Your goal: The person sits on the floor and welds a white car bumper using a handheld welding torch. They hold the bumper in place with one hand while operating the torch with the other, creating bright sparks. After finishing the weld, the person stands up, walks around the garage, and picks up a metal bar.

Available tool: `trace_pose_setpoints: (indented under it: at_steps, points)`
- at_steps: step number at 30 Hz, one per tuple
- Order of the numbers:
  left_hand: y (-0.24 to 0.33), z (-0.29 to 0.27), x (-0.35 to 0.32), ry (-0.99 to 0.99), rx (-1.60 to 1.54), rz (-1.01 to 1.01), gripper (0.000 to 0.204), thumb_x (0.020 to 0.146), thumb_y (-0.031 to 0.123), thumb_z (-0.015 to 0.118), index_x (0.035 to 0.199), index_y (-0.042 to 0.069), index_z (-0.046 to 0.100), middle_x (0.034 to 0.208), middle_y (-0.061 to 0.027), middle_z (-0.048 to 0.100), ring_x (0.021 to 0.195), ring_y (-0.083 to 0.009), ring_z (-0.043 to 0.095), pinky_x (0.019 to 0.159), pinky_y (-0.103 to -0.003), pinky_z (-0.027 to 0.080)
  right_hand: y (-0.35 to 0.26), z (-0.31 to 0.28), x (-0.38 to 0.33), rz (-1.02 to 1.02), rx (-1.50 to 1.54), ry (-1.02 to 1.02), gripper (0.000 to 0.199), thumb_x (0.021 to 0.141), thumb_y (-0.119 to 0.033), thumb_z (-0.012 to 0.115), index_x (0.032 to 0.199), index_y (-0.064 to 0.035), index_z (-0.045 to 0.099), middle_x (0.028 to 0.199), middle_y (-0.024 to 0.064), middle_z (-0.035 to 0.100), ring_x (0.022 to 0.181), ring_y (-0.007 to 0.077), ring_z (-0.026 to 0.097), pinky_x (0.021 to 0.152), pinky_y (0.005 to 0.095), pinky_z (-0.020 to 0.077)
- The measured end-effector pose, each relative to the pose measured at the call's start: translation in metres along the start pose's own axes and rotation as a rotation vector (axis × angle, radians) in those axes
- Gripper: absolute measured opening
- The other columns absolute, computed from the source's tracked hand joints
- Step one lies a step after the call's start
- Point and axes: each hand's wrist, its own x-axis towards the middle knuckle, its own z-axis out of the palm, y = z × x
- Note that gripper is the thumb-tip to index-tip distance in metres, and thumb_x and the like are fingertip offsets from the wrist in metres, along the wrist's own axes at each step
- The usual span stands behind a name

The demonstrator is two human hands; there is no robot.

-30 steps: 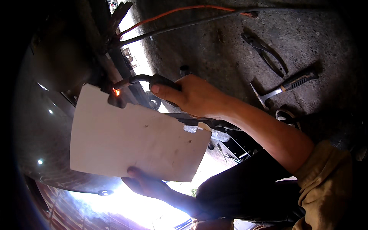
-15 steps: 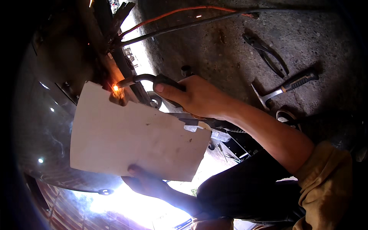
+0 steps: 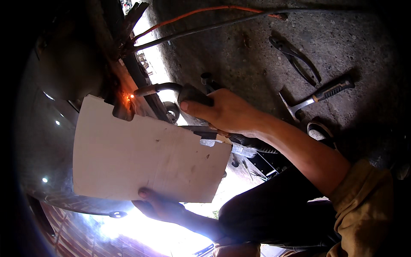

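Note:
My right hand [image 3: 233,110] is wrapped round the handle of a welding torch [image 3: 193,94], thumb along its near side. The torch's curved neck points left, its nozzle close to a small glowing orange spot [image 3: 130,97] on a metal frame edge [image 3: 141,88]. My left hand [image 3: 160,206] grips the lower edge of a white sheet [image 3: 145,158], thumb on top, its other fingers mostly hidden beneath. This sheet has a notch in its upper edge beside the glowing spot and covers part of the dark glossy panel at left.
Pliers [image 3: 295,60] and a hammer [image 3: 321,95] lie on the rough concrete floor [image 3: 231,47] at the upper right. A black cable [image 3: 214,26] and an orange cable [image 3: 192,13] cross the top. The glossy curved panel [image 3: 47,141] fills the left side. Bright glare shines below.
The torch and my right hand have shifted slightly right. The white sheet has moved a little left and down at its upper left corner. The glow has shrunk.

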Motion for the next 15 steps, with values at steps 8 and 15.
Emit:
trace_pose_setpoints:
  at_steps: [8, 15]
  points:
    - [-0.0002, 0.0007, 0.0000, -0.009, 0.036, -0.027, 0.046, 0.101, 0.030, 0.046, 0.134, -0.002, 0.046, 0.121, -0.0179, 0.056, 0.105, -0.0250, 0.058, 0.086, -0.039, 0.051, -0.0069, 0.0052, -0.0010, -0.033, 0.007, 0.019, 0.060, 0.088, -0.059, 0.062, 0.066, -0.0027, 0.060, 0.044, -0.0009, 0.042, 0.039, 0.0111, 0.049, 0.040, 0.0286, 0.0373]
    - [-0.0010, 0.0022, -0.0004, -0.017, 0.000, -0.013, 0.048, 0.100, 0.032, 0.048, 0.134, -0.002, 0.046, 0.121, -0.0184, 0.057, 0.104, -0.0248, 0.059, 0.086, -0.039, 0.051, -0.0069, 0.0033, 0.0016, -0.059, -0.116, 0.054, 0.072, 0.086, -0.064, 0.060, 0.066, 0.0050, 0.064, 0.048, 0.0110, 0.053, 0.043, 0.0198, 0.053, 0.047, 0.0358, 0.0405]
